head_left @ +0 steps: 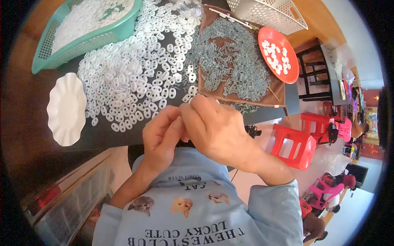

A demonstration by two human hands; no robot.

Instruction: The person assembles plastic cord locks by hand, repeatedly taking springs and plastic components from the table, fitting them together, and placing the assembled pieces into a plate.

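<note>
My left hand (161, 133) and my right hand (213, 127) meet at the table's front edge, fingertips pinched together. Whatever they hold between them is hidden by the fingers. Just beyond my left hand spreads a heap of small white oval plastic pieces with two holes (119, 71). Past my right hand, a brown cloth (223, 91) bears a pile of small grey pieces (236, 57), too small to name for certain. On the right, a red plate (279, 76) carries several white pieces.
A green basket (88, 44) full of white pieces stands at the back left. A white scalloped dish (67, 108) lies at the left edge. The back right has a white perforated basket (271, 14). Red stools (293, 145) and other people are off to the right.
</note>
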